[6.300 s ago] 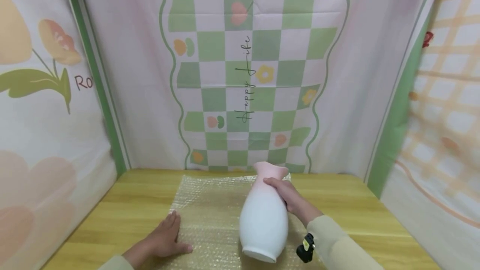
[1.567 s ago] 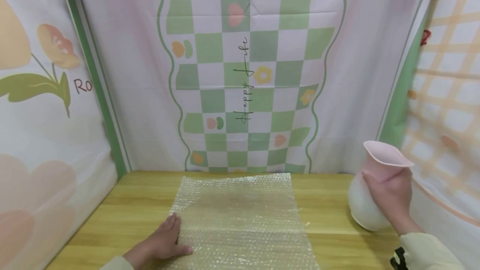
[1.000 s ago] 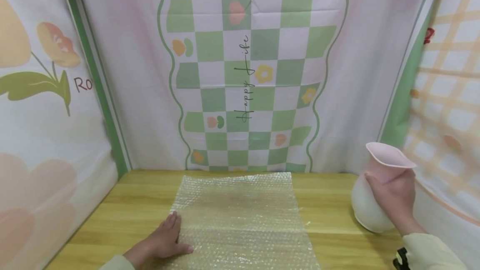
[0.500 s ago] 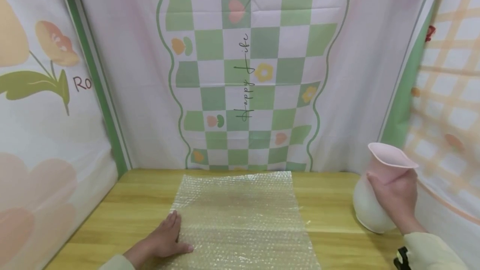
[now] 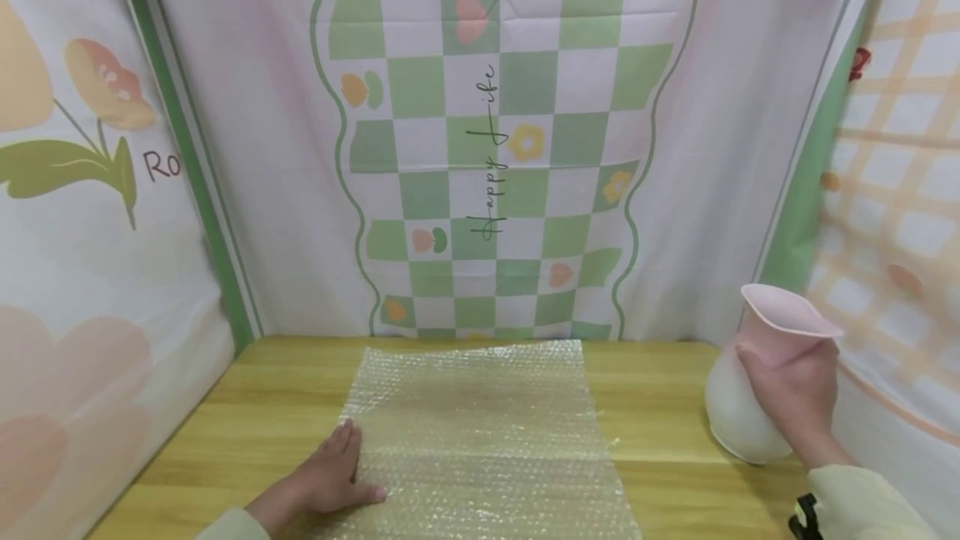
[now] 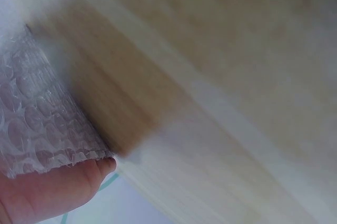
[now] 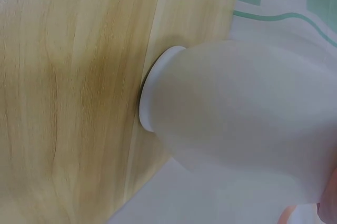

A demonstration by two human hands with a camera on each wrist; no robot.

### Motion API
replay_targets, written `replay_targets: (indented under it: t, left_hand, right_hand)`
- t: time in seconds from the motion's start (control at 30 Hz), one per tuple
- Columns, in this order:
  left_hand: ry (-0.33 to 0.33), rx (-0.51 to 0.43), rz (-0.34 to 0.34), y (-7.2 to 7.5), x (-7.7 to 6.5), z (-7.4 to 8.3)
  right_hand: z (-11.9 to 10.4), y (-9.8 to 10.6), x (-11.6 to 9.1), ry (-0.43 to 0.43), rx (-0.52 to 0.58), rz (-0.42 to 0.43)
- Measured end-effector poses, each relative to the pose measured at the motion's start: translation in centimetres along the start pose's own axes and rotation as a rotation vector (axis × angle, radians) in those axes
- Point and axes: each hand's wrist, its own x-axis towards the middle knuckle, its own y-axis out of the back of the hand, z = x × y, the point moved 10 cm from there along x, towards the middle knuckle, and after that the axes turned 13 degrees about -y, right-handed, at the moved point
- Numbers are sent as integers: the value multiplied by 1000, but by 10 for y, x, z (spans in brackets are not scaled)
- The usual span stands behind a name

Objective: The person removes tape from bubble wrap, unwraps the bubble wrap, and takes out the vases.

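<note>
A white vase (image 5: 738,407) with a pink flared neck stands at the right side of the table, its mouth facing up. My right hand (image 5: 798,394) grips it just below the pink rim, thumb on the near left side. In the right wrist view the round foot of the vase (image 7: 231,103) meets the wood. A sheet of clear bubble wrap (image 5: 480,440) lies flat across the middle of the table. My left hand (image 5: 326,473) rests on its left edge with the fingers extended. The left wrist view shows a finger (image 6: 58,187) against the bubble wrap (image 6: 42,108).
The wooden table (image 5: 660,423) shows on both sides of the bubble wrap. A checkered curtain (image 5: 487,148) hangs at the back, and printed cloths (image 5: 900,232) close in the left and right sides. The vase stands near the right-hand cloth.
Since the earliest frame, my right hand has carried the vase from over the bubble wrap to the table's right side, now upright. Little differs over the last second; my left hand has stayed in place.
</note>
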Motion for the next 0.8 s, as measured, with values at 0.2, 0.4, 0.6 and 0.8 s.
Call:
replay_targets:
  t: [0.2, 0.4, 0.6, 0.8]
  left_hand:
    - [-13, -13, -5, -4, 2, -4]
    - [-6, 15, -13, -3, 2, -2]
    - [-4, 28, -10, 0, 1, 1]
    - [14, 12, -11, -1, -1, 0]
  right_hand:
    - [4, 4, 0, -24, -13, -5]
    - [8, 6, -2, -74, -69, -9]
    - [8, 5, -1, -64, -85, -13]
    - [4, 5, 0, -15, -74, -15]
